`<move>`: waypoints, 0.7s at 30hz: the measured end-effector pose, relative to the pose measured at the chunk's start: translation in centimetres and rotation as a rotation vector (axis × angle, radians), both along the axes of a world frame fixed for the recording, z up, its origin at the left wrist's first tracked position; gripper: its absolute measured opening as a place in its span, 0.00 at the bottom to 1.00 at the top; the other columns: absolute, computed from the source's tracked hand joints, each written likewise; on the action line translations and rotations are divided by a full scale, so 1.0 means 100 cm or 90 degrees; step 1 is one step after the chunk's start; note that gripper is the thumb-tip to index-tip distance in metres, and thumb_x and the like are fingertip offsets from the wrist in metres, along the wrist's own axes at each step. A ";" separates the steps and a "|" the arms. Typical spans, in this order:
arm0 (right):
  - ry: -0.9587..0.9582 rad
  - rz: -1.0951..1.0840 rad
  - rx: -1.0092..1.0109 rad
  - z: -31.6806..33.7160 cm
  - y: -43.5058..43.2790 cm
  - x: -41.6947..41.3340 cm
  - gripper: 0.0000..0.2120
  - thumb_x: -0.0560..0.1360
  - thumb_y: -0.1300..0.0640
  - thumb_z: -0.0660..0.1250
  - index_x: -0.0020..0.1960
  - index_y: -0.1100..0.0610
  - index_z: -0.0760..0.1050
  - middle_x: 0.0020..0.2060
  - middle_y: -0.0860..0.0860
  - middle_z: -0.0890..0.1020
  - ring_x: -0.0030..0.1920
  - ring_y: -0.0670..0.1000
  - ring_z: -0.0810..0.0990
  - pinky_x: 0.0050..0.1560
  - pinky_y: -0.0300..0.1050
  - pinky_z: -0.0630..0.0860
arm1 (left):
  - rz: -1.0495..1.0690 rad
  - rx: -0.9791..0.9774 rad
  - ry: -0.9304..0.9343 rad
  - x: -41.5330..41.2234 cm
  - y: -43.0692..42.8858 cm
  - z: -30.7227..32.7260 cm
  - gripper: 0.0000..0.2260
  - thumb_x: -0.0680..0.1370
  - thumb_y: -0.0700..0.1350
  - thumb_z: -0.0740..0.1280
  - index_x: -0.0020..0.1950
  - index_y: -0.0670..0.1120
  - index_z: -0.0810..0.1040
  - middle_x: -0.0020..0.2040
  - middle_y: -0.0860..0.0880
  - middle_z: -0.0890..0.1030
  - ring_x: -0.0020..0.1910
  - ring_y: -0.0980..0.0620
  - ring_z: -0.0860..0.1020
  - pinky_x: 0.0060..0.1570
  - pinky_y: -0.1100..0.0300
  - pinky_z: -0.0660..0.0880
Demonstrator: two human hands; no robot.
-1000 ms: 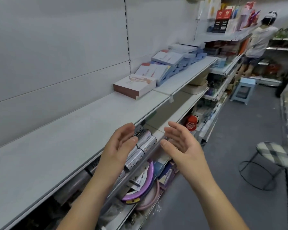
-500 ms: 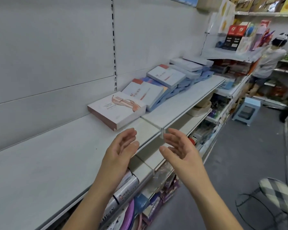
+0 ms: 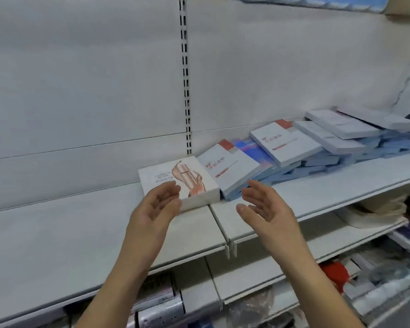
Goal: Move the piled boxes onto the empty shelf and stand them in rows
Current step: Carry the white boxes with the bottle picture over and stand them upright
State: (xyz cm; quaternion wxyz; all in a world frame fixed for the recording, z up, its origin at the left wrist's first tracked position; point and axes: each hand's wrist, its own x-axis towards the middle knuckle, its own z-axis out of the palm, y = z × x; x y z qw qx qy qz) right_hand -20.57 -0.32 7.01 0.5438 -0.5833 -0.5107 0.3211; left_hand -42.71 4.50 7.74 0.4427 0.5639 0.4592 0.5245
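Observation:
A white box with a pink drawing point(image 3: 194, 178) lies flat at the right end of the bare left shelf point(image 3: 57, 245). Right of it, on the neighbouring shelf point(image 3: 329, 192), sprawls a slanting pile: a white box with a red corner point(image 3: 230, 166), a second one point(image 3: 284, 140) higher up, more white boxes point(image 3: 341, 124) and several blue boxes point(image 3: 317, 164) underneath. My left hand point(image 3: 155, 209) hovers open just in front of the pink-drawing box. My right hand point(image 3: 265, 207) is open too, palm facing left, in front of the red-cornered box.
A slotted upright point(image 3: 185, 74) divides the white back panel. Below the shelves sit silver packets point(image 3: 159, 301), a red item point(image 3: 334, 273) and a beige bag point(image 3: 384, 209). The shelf joint point(image 3: 230, 247) juts out at the front edge.
The view has come closer to the shelf and turned left, so the aisle and the other person are out of sight. Both open hands have moved forward up to the nearest boxes.

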 end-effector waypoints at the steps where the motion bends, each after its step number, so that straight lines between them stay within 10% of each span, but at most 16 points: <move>1: -0.004 0.024 -0.001 0.002 0.008 0.004 0.26 0.74 0.50 0.73 0.71 0.41 0.71 0.63 0.40 0.79 0.64 0.41 0.78 0.64 0.41 0.75 | 0.050 0.001 -0.002 -0.003 0.004 0.002 0.12 0.80 0.39 0.68 0.61 0.51 0.82 0.56 0.55 0.85 0.53 0.67 0.81 0.51 0.75 0.75; 10: 0.016 0.085 0.002 0.011 0.057 0.007 0.25 0.75 0.52 0.73 0.69 0.41 0.71 0.63 0.38 0.79 0.64 0.41 0.78 0.67 0.48 0.76 | 0.141 -0.201 0.218 -0.032 0.064 0.004 0.21 0.80 0.58 0.67 0.70 0.52 0.74 0.62 0.54 0.81 0.61 0.50 0.79 0.67 0.49 0.74; 18: 0.013 0.072 0.010 0.022 0.081 0.008 0.23 0.76 0.53 0.72 0.68 0.40 0.71 0.64 0.40 0.79 0.65 0.45 0.78 0.64 0.47 0.78 | 0.129 -0.225 0.334 -0.029 0.088 -0.002 0.25 0.75 0.67 0.69 0.66 0.55 0.71 0.55 0.50 0.82 0.52 0.48 0.81 0.55 0.51 0.77; 21: 0.002 0.073 0.019 0.025 0.088 0.003 0.22 0.76 0.52 0.72 0.68 0.42 0.73 0.63 0.40 0.80 0.65 0.44 0.78 0.65 0.46 0.77 | 0.121 -0.228 0.289 -0.030 0.097 -0.005 0.39 0.73 0.61 0.74 0.79 0.53 0.62 0.53 0.51 0.82 0.51 0.49 0.81 0.51 0.53 0.76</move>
